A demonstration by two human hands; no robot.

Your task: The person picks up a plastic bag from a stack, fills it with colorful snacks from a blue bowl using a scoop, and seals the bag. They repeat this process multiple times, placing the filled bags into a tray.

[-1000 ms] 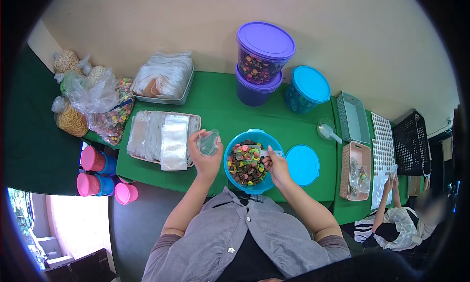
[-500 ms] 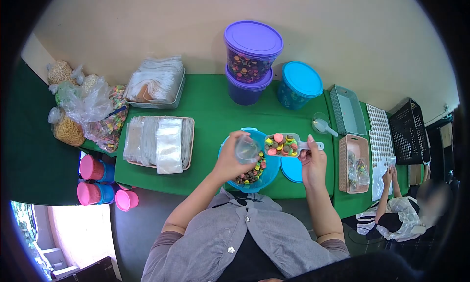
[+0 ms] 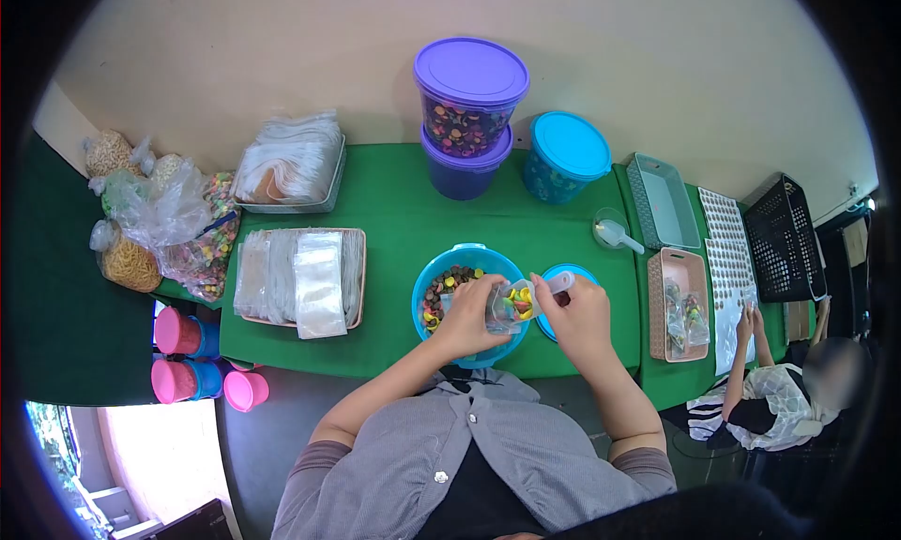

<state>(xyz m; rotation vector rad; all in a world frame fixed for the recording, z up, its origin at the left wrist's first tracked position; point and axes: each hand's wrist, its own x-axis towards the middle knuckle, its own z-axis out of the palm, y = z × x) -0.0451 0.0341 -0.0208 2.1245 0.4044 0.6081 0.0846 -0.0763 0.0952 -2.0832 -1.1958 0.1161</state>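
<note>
My left hand (image 3: 466, 319) is closed round a clear plastic bag (image 3: 505, 320), over the turquoise tub (image 3: 469, 257) of small coloured candies (image 3: 435, 291). In my right hand (image 3: 579, 324) is the handle of a clear scoop (image 3: 560, 283), tipped at the bag's mouth. Yellow, green and pink candies (image 3: 518, 303) show in the scoop's end, right at the bag opening. Part of the scoop is hidden behind my right fingers. A blue lid (image 3: 570, 270) lies on the green table beside the tub, partly under my right hand.
Trays of plastic bags (image 3: 321, 277) stand at left, near bulk snack bags (image 3: 160, 212). Stacked purple tubs (image 3: 471, 80) and a blue tub (image 3: 566, 151) line the wall. A second scoop (image 3: 615, 235) rests at right, near a pink basket (image 3: 662, 338). Another person's hands (image 3: 754, 326) work farther right.
My right hand has turned the full scoop and brought its end to the mouth of the bag. My left hand has moved slightly right and down with the bag.
</note>
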